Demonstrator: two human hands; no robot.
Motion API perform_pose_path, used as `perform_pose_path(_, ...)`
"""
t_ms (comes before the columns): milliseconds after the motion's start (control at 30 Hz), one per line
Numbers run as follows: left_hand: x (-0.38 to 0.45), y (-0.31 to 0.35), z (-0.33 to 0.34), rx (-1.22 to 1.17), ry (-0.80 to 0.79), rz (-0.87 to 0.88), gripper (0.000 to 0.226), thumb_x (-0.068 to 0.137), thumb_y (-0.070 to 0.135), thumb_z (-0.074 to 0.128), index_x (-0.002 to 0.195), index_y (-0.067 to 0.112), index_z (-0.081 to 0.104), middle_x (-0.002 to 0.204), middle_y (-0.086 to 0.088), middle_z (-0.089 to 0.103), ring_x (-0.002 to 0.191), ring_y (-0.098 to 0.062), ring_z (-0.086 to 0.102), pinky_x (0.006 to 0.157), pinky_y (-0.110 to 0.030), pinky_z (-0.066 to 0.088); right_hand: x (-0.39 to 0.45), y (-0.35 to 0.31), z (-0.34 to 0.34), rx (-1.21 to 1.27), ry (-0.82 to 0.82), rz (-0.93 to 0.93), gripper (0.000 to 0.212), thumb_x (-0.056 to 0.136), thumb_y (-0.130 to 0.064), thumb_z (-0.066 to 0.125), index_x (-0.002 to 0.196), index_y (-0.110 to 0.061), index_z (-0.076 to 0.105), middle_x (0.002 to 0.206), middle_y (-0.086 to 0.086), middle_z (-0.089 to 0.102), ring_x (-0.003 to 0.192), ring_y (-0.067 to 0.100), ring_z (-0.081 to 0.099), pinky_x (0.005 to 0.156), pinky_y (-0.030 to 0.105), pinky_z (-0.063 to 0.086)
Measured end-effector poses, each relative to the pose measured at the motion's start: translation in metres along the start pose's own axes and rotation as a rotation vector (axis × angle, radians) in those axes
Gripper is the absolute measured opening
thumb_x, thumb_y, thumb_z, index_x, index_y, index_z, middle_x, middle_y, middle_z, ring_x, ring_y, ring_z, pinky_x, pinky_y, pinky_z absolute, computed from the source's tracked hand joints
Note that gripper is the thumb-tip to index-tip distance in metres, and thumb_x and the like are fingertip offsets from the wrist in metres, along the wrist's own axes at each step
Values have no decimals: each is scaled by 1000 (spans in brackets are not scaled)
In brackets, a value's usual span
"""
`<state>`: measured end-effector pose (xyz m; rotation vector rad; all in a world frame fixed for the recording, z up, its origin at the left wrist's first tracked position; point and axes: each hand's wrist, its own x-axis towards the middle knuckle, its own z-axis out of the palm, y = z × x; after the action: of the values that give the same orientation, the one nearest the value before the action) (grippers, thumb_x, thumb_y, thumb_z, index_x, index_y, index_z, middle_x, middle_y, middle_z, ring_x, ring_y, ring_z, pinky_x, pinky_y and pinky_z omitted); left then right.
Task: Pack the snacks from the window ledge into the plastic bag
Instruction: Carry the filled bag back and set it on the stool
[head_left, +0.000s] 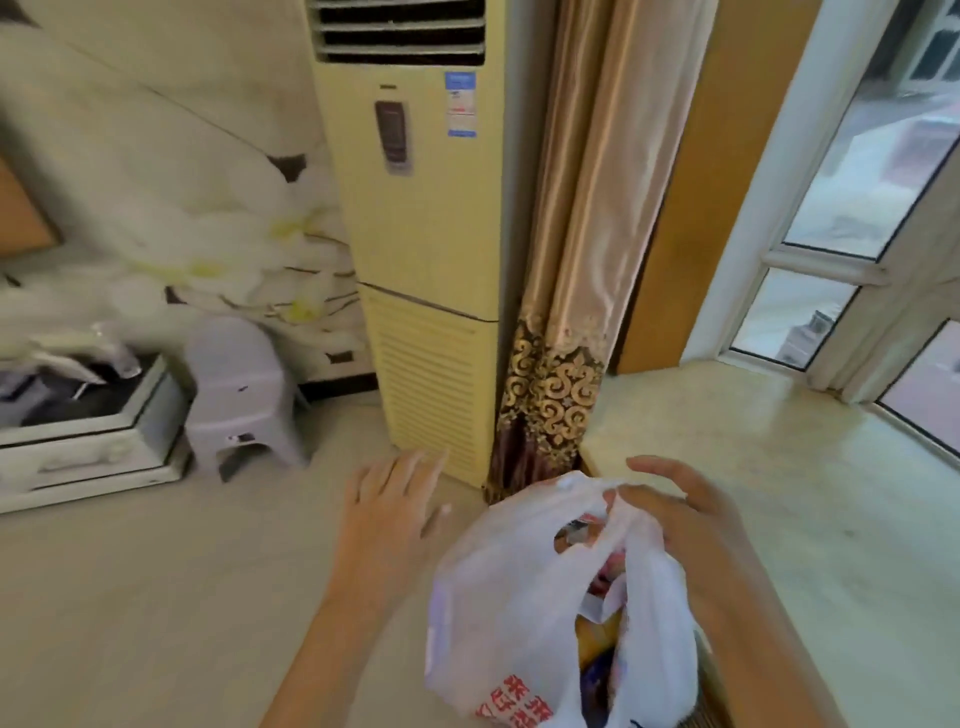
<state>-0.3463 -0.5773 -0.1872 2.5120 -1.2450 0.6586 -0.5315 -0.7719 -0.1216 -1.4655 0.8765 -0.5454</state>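
Observation:
A white plastic bag (519, 597) with red print stands at the bottom centre, its mouth open. Snack packets (597, 639) in yellow, blue and pink show inside it. My right hand (680, 514) is at the bag's top, thumb and fingers pinching a handle, with the other fingers spread above. My left hand (387, 506) hovers to the left of the bag with fingers straight and spread, holding nothing. The window ledge (779, 467) stretches to the right, pale and glossy.
A tall yellow floor air conditioner (421, 234) stands ahead, with a gold patterned curtain (571, 260) beside it. A lilac plastic stool (239, 395) and a white cabinet (88, 447) sit at left. Windows (857, 208) line the ledge's far side.

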Motion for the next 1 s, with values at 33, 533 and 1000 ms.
perform_pose_path(33,-4,-25,-2,16,26,-14,47,83,36,55,127,20,57,123,0,60,111,-19,49,94,-40,39,3,-2,26,-27,-10,-15,25,77,-3,71,90,-24,70,90,12,72,84,29,67,68,37,52)
perform_pose_path(533,-56,-318,-59,192,-29,-326,71,66,28,81,129,23,50,129,0,59,117,-21,53,92,-43,48,50,-40,371,-67,-360,-1,30,68,-9,81,83,-33,71,107,8,67,103,30,62,92,51,51)
perform_pose_path(1000,-27,-557,-21,292,-134,-616,63,69,32,81,127,22,60,127,2,61,115,-22,59,91,-44,49,147,-61,678,-127,-697,63,33,68,-7,80,91,-28,68,93,11,70,81,28,69,68,39,58)
